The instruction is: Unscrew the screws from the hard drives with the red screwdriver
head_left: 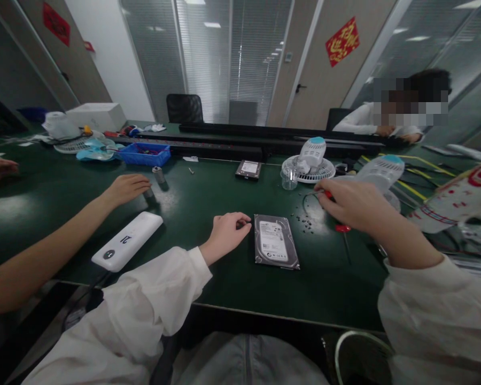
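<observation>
Beyond the green tabletop (208, 291), a black mesh-backed chair (184, 108) stands before glass panels (152, 45) with lowered blinds (208, 69). Ceiling-light reflections (212, 24) show in the glass, while a white wall (104, 48) and a wood-toned door (324, 85) bearing a red paper diamond (342, 41) flank it

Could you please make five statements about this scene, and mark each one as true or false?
1. The left hand is beside the near hard drive. True.
2. The right hand holds a red-handled tool. True.
3. Nothing lies to the right of the near hard drive. False: small dark pieces do.
4. The near hard drive's top is bare. False: a white label covers part of it.
5. A second hard drive lies farther back. True.
</observation>
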Available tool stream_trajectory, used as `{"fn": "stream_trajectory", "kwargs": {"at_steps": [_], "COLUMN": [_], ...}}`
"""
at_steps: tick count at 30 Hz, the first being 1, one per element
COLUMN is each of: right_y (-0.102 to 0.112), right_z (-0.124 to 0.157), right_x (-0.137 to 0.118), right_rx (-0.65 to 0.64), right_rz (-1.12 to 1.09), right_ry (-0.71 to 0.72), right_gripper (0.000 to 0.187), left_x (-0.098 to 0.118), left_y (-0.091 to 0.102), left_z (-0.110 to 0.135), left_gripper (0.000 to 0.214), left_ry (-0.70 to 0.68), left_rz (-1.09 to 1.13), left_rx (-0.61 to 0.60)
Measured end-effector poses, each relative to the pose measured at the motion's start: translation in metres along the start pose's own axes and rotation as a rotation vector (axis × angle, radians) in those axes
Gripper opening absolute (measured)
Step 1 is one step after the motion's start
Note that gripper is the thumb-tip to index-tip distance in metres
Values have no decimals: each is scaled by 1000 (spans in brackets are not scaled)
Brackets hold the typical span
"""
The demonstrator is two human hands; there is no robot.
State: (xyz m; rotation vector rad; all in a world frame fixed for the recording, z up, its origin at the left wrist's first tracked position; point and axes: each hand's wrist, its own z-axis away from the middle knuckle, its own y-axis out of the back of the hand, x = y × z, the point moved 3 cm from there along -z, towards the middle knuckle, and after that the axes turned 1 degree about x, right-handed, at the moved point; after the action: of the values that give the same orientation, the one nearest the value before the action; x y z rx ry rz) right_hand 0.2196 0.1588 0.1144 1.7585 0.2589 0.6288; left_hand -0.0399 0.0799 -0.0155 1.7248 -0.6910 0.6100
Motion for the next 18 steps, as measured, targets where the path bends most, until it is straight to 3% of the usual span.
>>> {"fn": "stream_trajectory", "kwargs": {"at_steps": [4, 8, 13, 18], "right_y": [37, 59, 70, 70], "right_z": [14, 24, 33, 31], "right_x": [-3, -1, 0, -8], "right_rx": [249, 594, 992, 1172], "right_rz": [45, -112, -307, -453], "right_ry": [-106, -72, -54, -13], "right_gripper": [47, 40, 31, 24], "left_x": [0, 1, 3, 3], "left_y": [1, 3, 4, 5], "left_z": [0, 0, 1, 1], "left_gripper": [16, 18, 19, 20], "left_ry": [2, 2, 6, 11], "left_rz": [-16, -24, -43, -70], "left_rx": [6, 1, -9, -13]}}
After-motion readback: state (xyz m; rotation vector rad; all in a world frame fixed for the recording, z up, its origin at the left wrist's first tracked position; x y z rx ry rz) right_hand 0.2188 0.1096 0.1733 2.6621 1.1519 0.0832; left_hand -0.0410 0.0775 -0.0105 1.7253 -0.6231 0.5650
